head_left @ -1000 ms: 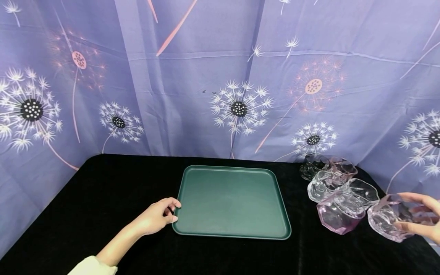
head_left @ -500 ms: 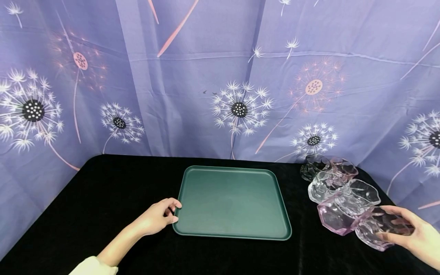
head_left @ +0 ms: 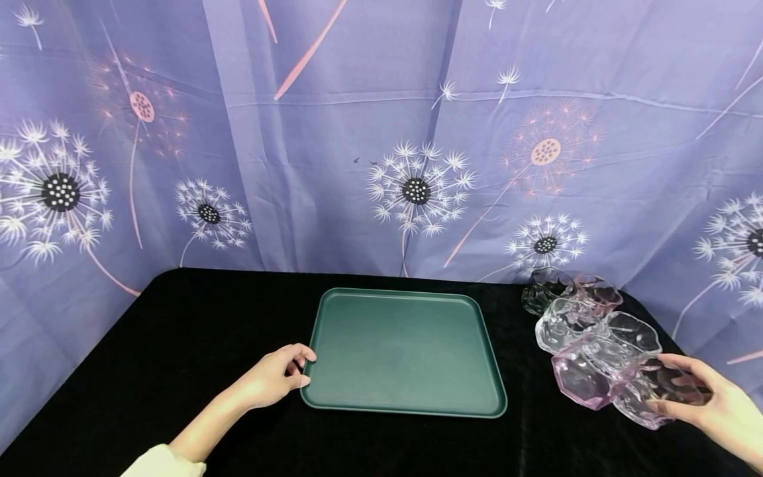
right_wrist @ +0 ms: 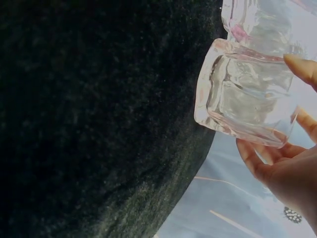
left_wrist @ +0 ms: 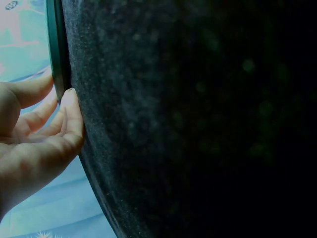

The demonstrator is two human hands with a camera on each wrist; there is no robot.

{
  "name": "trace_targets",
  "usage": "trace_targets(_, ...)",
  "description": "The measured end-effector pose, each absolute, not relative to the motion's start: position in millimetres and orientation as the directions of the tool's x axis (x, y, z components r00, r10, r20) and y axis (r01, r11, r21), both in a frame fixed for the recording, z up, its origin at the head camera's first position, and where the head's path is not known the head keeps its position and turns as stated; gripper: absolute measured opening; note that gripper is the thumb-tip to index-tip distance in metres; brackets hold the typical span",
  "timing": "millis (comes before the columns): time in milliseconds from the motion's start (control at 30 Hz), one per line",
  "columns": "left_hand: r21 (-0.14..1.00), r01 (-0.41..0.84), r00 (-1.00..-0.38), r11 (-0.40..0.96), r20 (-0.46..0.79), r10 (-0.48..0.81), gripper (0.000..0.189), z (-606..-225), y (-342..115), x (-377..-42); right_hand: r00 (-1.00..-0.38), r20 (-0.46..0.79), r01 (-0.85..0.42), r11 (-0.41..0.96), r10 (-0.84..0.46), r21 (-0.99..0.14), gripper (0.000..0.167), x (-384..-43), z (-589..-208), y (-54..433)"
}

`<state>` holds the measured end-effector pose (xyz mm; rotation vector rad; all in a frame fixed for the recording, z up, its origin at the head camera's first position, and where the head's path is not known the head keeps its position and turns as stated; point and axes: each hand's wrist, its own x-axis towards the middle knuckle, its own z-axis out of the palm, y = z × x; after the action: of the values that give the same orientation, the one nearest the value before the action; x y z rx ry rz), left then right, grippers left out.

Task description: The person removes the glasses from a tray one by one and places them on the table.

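At the left side of the green tray [head_left: 405, 354], my left hand [head_left: 271, 379] holds the rim with its thumb and fingertips. The left wrist view shows those fingers at the tray's edge [left_wrist: 55, 49], low against the black cloth. On the far right, my right hand [head_left: 724, 411] grips a clear, faintly pink glass [head_left: 640, 403] from its right side, thumb and fingers around it. In the right wrist view this glass [right_wrist: 250, 96] has its thick base down by the cloth, beside another glass [right_wrist: 257, 22]. A purple-tinted glass [head_left: 581, 381] overlaps it on the left.
Several more glasses cluster behind: two clear ones [head_left: 634, 334], a dark one [head_left: 539, 295] and a pinkish one [head_left: 602, 291]. Black cloth [head_left: 238, 318] covers the table. A purple dandelion-print curtain [head_left: 334, 199] hangs along the back and sides.
My right hand has brought its glass leftward and slightly down, up beside the purple-tinted glass. The left hand and the tray have stayed in place.
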<state>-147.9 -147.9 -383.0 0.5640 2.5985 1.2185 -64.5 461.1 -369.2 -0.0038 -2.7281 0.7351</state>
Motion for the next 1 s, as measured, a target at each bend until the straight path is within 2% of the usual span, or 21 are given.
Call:
trace_targets(200, 0.772, 0.25, -0.903, 0.584, -0.032, 0.428, 0.026, -384, -149, -148, -0.936, 0.352, -0.186, 0.852, -0.001, -0.49, 0.076, -67, -369, 461)
trace_targets(367, 0.77, 0.255, -0.901, 0.586, -0.032, 0.433, 0.026, -384, -149, -149, -0.933, 0.357, -0.222, 0.86, -0.05, -0.46, 0.075, -68, -368, 461)
trace_targets(567, 0.768, 0.261, -0.9, 0.585, -0.025, 0.435, 0.026, -384, -150, -151, -0.951, 0.307, -0.18, 0.887, -0.046, -0.426, 0.07, -71, -358, 465)
trace_targets(800, 0.771, 0.26, -0.898, 0.581, -0.027, 0.438, 0.025, -384, -149, -151, -0.94, 0.342, -0.175, 0.876, -0.012, -0.449, 0.062, -82, -341, 464)
trace_targets(1000, 0.77, 0.255, -0.901, 0.584, -0.03, 0.433, 0.026, -385, -150, -151, -0.974, 0.225, -0.092, 0.917, -0.002, -0.388, 0.061, -99, -316, 442)
